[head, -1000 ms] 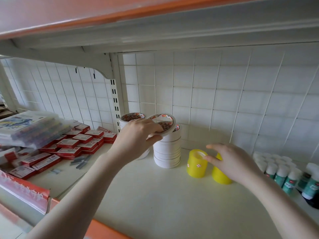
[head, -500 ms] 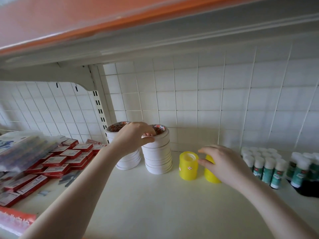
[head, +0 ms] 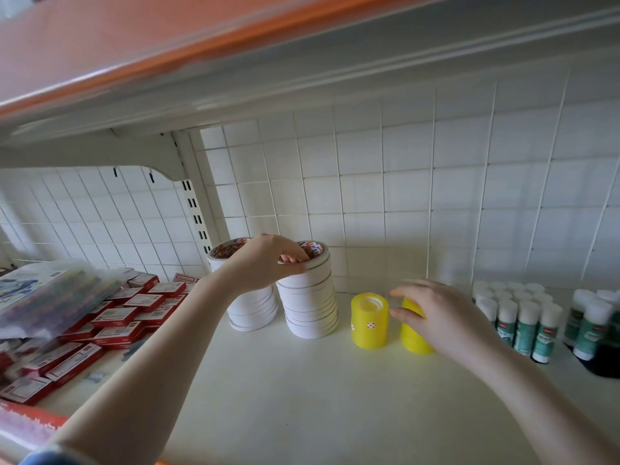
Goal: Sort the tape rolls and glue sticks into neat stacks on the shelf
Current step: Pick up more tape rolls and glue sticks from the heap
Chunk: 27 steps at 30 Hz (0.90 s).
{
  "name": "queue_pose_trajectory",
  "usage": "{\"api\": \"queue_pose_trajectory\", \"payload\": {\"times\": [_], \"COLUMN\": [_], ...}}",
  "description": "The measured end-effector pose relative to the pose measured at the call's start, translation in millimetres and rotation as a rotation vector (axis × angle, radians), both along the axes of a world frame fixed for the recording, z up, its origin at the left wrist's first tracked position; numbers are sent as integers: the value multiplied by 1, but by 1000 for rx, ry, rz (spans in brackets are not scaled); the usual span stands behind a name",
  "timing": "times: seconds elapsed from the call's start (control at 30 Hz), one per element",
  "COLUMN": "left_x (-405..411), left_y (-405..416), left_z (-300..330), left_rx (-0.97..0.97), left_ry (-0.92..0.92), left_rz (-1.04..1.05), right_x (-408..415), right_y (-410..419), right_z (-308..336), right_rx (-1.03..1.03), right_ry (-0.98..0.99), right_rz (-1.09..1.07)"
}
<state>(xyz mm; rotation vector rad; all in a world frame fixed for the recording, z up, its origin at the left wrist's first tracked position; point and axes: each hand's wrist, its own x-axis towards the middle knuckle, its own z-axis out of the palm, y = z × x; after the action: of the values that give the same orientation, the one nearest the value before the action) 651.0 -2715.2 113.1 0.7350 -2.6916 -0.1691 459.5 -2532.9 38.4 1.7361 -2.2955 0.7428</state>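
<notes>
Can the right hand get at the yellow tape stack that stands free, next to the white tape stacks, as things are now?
Probably yes. The right hand is on the other yellow stack, right beside the free yellow stack. Only bare shelf lies between and in front; the left hand is on the white stack.

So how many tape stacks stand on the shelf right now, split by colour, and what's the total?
White tape stacks: 2, left one and right one, whose top roll the left hand grips.
Yellow tape stacks: 2, one free, one under the right hand.
Total: 4
</notes>
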Motion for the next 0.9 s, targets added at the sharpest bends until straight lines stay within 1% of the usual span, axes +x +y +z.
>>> {"api": "queue_pose_trajectory", "payload": {"times": [0.4, 0.57, 0.67, 0.73, 0.77, 0.83, 0.9], "left_x": [-3, -2, 4, 12, 16, 23, 28], "left_y": [2, 5, 12, 23, 30, 48, 65], "left_z": [-1, -3, -10, -17, -22, -31, -43], "left_rx": [-36, -109, -248, -365, -400, -417, -380], "left_ry": [-24, -36, 77, 173, 220, 299, 343], "left_rz": [6, 28, 37, 53, 80, 150, 215], "right_x": [-3, -2, -3, -6, -7, -8, -9], "right_y": [4, 4, 6, 9, 11, 19, 30], "right_z": [-7, -9, -10, -11, -9, -3, -1], "right_rx": [9, -5, -94, -149, -144, -100, -63], "right_ry": [9, 57, 62, 109, 130, 179, 243], "right_rz": [-20, -48, -58, -86, -109, -160, -206]}}
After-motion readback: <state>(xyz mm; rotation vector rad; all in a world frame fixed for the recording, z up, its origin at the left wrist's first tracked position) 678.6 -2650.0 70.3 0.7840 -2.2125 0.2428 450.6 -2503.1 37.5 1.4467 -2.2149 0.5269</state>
